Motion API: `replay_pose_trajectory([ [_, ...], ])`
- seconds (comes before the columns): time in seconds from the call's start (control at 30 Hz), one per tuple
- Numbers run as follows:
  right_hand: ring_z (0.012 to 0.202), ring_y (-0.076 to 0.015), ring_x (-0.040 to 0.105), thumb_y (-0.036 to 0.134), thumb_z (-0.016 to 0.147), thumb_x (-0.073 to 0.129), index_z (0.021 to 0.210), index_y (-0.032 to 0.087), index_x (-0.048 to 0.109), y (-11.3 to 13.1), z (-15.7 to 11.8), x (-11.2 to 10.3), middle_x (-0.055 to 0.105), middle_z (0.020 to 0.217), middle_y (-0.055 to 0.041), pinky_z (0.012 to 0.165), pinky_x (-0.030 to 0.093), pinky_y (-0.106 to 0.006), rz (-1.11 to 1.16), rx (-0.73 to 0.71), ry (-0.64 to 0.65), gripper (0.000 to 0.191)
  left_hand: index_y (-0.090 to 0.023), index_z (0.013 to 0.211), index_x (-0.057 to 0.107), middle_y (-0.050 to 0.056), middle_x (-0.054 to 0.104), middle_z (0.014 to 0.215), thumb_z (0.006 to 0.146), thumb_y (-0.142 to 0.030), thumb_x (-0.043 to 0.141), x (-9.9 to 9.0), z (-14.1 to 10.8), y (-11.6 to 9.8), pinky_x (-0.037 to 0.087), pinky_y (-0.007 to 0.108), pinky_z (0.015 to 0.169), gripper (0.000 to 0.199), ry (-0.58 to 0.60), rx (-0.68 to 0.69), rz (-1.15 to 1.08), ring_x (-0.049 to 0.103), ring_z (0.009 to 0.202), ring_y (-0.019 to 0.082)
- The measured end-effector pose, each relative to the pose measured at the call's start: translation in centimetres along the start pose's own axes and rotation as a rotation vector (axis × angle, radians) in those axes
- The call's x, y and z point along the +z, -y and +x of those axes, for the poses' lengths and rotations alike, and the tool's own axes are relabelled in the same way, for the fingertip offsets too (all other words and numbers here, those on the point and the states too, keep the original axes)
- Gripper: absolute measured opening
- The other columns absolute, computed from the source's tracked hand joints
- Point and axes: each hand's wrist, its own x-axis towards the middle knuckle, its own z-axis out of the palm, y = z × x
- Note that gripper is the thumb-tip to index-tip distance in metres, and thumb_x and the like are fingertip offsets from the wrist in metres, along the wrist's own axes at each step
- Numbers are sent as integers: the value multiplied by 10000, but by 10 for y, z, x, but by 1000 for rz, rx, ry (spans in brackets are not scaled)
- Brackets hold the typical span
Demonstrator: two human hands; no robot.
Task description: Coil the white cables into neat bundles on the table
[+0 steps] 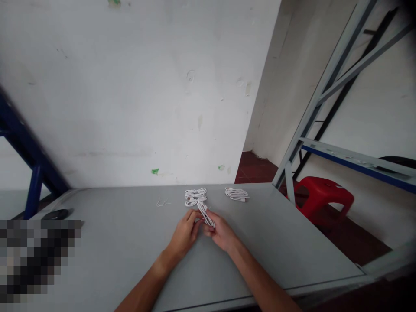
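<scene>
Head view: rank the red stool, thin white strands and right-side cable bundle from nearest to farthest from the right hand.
From the right hand:
1. Right-side cable bundle: ahead, slightly right.
2. Thin white strands: left, on the table.
3. Red stool: past the table's right edge.

Two bare forearms point(147, 279), tapering toward bare wrists point(232, 245); bare left grip point(187, 229), bare right grip point(220, 230)
</scene>
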Motion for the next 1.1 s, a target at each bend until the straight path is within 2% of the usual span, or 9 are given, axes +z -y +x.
replay_pose_trajectory([
  [0.17,416,-14,186,482,666,795,880,172,618,-1,0,-1,442,614,92,414,99,-196,14,22,31,417,-197,957,620,68,638,956,966,-228,454,0,1,0,483,292,807,170,-21,-40,-22,607,867,174],
  [0.33,408,-14,218,548,709,751,927,186,630,1,-3,1,454,629,90,401,121,-191,-67,23,47,440,-198,928,668,64,654,939,963,-237,475,-1,1,2,477,280,800,200,-52,-21,-21,607,860,169],
  [0.5,439,-47,396,596,721,720,924,202,623,-2,-3,-1,520,649,61,391,189,-184,-202,16,27,453,-209,906,720,69,678,948,942,-208,499,0,-2,9,477,282,798,224,-59,-12,-2,625,861,172],
  [0.6,530,-100,530,641,725,688,912,186,630,-9,1,-5,588,701,13,409,283,-193,-309,-58,91,496,-201,783,738,55,666,827,905,-182,530,1,-2,9,463,264,715,242,-78,-55,20,609,750,158],
  [0.73,528,-115,497,683,786,593,846,175,636,-16,7,-7,571,646,9,460,342,-221,-516,-230,90,514,-189,654,724,50,634,760,859,-212,573,2,0,5,432,255,654,255,-168,-171,-6,575,693,153],
  [0.8,544,-123,483,650,846,542,809,183,641,-15,7,-7,558,627,11,518,377,-239,-674,-347,26,479,-177,628,708,43,609,724,849,-266,596,2,2,5,412,251,633,263,-156,-247,-54,550,675,153],
  [0.87,671,-160,545,572,905,507,850,196,669,-13,6,-6,611,722,-19,651,439,-267,-824,-500,-42,413,-165,674,702,22,571,670,867,-347,586,2,3,5,382,240,587,290,-53,-321,-192,500,618,138],
  [0.97,930,-216,596,439,960,462,1090,233,682,-13,4,-6,668,992,-73,886,446,-333,-949,-649,-79,328,-152,835,691,-1,553,670,900,-458,536,3,4,6,348,224,553,349,106,-399,-466,444,587,117],
  [1.1,1155,-243,561,297,972,405,1380,244,529,-24,7,-9,603,1257,-116,1026,413,-393,-1021,-675,-65,429,-139,774,631,-23,497,637,877,-526,563,6,2,6,312,213,546,406,99,-459,-578,409,589,103],
])
